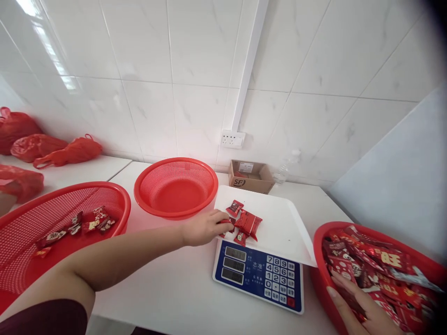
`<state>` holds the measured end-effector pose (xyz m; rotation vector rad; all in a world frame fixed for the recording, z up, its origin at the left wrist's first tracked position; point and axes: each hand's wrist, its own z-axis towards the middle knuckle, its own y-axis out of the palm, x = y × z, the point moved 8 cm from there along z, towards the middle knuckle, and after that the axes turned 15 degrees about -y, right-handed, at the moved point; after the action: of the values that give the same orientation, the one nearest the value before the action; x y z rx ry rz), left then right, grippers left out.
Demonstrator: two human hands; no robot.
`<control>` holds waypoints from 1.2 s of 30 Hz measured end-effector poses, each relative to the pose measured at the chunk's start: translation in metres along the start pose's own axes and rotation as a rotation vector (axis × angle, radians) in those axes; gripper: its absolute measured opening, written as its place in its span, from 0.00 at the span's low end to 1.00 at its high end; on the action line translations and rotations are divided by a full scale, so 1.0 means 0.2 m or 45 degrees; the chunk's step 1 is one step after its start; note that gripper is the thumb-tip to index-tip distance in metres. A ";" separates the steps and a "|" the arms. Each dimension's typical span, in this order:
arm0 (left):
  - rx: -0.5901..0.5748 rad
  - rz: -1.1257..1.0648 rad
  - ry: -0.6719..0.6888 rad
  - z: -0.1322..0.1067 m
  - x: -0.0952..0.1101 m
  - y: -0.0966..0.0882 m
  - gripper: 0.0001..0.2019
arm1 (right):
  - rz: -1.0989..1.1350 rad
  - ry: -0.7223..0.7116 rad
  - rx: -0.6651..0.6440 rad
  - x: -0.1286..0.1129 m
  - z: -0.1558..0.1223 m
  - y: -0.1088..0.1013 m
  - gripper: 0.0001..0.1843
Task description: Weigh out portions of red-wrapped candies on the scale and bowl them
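My left hand point(205, 227) reaches across the table to the white pan point(279, 223) of an electronic scale point(260, 274). Its fingers are closed around a small red candy packet at the edge of a little pile of red packets point(246, 221) on the pan. My right hand point(363, 309) lies in the red basket point(319, 270) at the right, fingers spread flat on the heap of red packets point(377, 270) inside it.
An empty red mesh basket point(176, 186) stands behind the scale. A large red basket point(115, 197) at left holds a few packets. A cardboard box point(250, 176) sits by the tiled wall. Red plastic bags point(52, 149) lie at far left.
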<state>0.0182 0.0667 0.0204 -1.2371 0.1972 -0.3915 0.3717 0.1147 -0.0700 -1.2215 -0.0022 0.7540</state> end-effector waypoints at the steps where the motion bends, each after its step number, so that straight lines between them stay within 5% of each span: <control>1: 0.017 0.005 -0.067 0.01 -0.03 -0.02 0.14 | 0.004 0.003 0.003 0.00 0.00 0.00 0.25; 8: 0.080 0.152 -0.581 0.04 -0.41 -0.19 0.15 | 0.008 0.008 -0.015 -0.03 0.00 0.00 0.26; 13: 0.021 0.189 -0.715 0.02 -0.56 -0.20 0.18 | -0.025 -0.011 -0.004 -0.04 0.00 -0.01 0.25; 16: -0.064 0.150 -0.617 0.06 -0.46 -0.13 0.24 | -0.018 -0.004 0.010 -0.04 0.00 -0.01 0.25; 21: -0.357 -0.129 -0.265 0.18 -0.09 0.08 0.38 | 0.038 0.089 -0.055 -0.01 0.01 0.01 0.28; 24: -0.508 -0.201 -0.191 0.25 0.04 0.20 0.45 | 0.063 0.161 -0.066 -0.01 0.01 0.00 0.31; 31: -0.343 -0.135 -0.103 0.37 0.09 0.20 0.37 | 0.041 0.147 -0.025 -0.02 0.02 -0.03 0.32; 36: -0.345 -0.197 -0.237 0.42 0.06 0.23 0.28 | 0.009 0.151 -0.023 -0.02 0.02 -0.03 0.31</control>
<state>0.0671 0.1475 0.0043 -1.5533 -0.0062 -0.3894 0.3707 0.1147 -0.0622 -1.2827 0.0934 0.6880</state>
